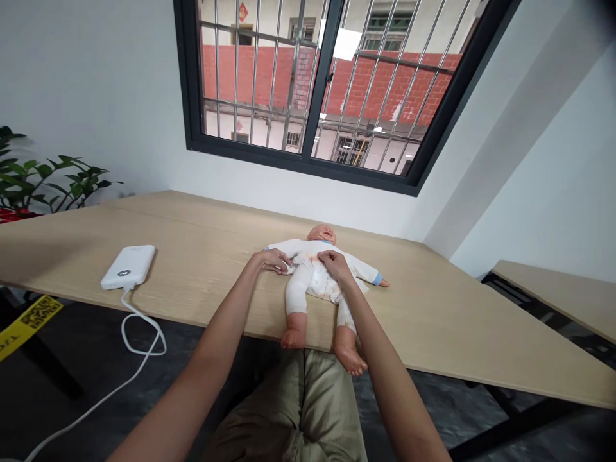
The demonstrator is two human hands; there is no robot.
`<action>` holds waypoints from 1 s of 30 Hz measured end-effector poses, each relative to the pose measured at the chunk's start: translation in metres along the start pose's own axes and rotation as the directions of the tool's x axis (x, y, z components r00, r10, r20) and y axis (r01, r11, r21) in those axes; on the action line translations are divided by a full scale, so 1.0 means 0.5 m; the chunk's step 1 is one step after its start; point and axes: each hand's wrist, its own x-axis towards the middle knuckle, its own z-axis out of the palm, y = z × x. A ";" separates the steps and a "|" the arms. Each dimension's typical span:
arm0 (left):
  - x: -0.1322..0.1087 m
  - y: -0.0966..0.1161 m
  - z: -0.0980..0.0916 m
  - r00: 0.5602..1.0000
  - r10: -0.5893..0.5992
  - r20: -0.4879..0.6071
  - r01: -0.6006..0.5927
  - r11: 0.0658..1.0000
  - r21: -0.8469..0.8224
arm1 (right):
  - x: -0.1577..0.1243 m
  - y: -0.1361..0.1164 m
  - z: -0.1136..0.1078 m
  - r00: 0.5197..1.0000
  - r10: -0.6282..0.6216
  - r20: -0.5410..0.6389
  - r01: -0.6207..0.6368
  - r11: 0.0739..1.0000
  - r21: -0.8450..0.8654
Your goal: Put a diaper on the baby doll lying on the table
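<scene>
A baby doll [312, 282] in a white romper lies on its back on the wooden table [202, 269], head toward the window, bare feet hanging over the near edge. My left hand [273, 260] pinches the white cloth at the doll's chest, on its left side as I see it. My right hand [334, 264] pinches the cloth on the other side of the chest, fingers curled. Both forearms reach in from below.
A white power bank [129, 266] lies at the table's left, its white cable [139, 340] hanging over the edge. A green plant [43, 183] stands far left. A barred window [327, 83] faces me. A second table [558, 292] is at right.
</scene>
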 end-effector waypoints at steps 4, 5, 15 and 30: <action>-0.012 0.013 -0.005 0.994 0.053 0.098 -0.048 0.997 -0.056 | 0.000 -0.013 0.004 1.000 0.009 -0.014 -0.010 0.997 -0.071; -0.013 0.016 -0.005 0.993 0.072 0.089 -0.064 0.994 -0.087 | 0.000 -0.023 0.010 1.000 0.000 -0.013 -0.002 0.992 -0.124; -0.006 0.025 0.006 0.989 0.103 -0.104 -0.118 0.981 -0.156 | -0.014 -0.135 0.121 0.970 -0.042 0.239 0.218 0.585 -0.781; -0.018 0.024 0.008 0.988 0.074 -0.137 -0.095 0.983 -0.157 | -0.004 -0.113 0.124 0.987 0.023 0.158 0.122 0.522 -0.844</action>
